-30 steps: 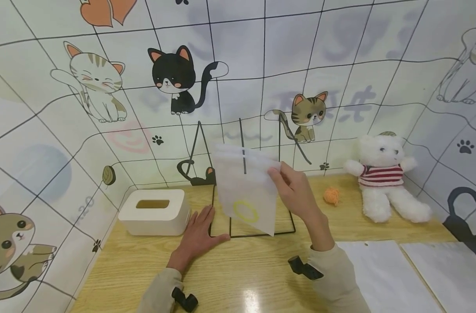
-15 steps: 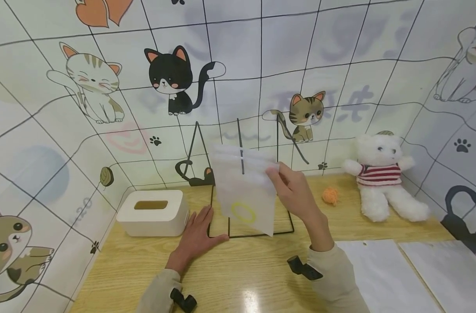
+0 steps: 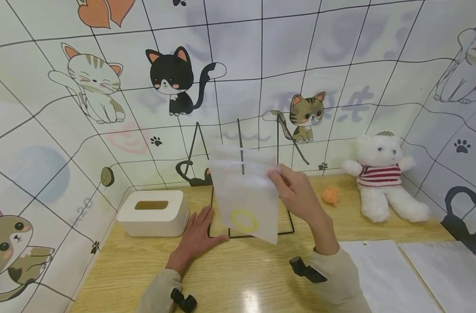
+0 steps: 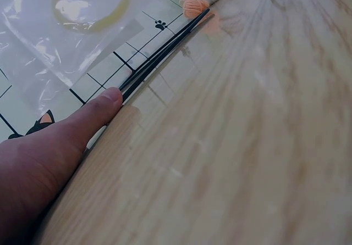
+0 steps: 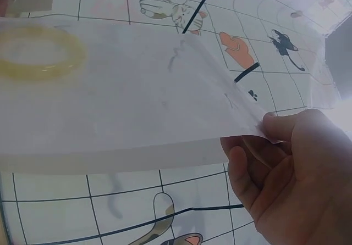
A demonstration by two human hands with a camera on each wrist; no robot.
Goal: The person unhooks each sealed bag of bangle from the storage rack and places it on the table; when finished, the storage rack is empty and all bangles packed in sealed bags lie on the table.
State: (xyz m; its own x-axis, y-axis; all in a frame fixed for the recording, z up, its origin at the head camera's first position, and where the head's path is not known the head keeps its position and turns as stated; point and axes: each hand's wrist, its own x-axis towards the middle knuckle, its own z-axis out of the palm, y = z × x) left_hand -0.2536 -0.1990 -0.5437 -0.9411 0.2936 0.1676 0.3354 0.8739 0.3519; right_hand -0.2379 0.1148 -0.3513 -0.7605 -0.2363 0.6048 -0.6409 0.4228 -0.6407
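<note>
My right hand [image 3: 296, 193] pinches the upper right edge of a translucent plastic bag [image 3: 249, 195] between thumb and fingertips. A yellow ring [image 3: 233, 216] shows in the bag's lower part. The bag hangs before a black wire rack [image 3: 263, 235], whose middle prong [image 3: 243, 167] crosses its upper part; whether the prong passes through it I cannot tell. My left hand [image 3: 196, 237] rests on the table with fingers spread, over the rack base's left corner. In the left wrist view the thumb [image 4: 102, 107] touches the black base wire [image 4: 157, 58].
A white tissue box [image 3: 179, 213] stands just left of my left hand. Behind the right hand lie an orange yarn ball [image 3: 331, 196] and a white teddy bear [image 3: 378, 174]. White sheets [image 3: 390, 269] lie at the table's right. A cat-patterned wall [image 3: 238, 56] closes off the back.
Over the last half second my right hand has brought the bag slightly lower and nearer, and its top has tipped back. My left hand stays where it was.
</note>
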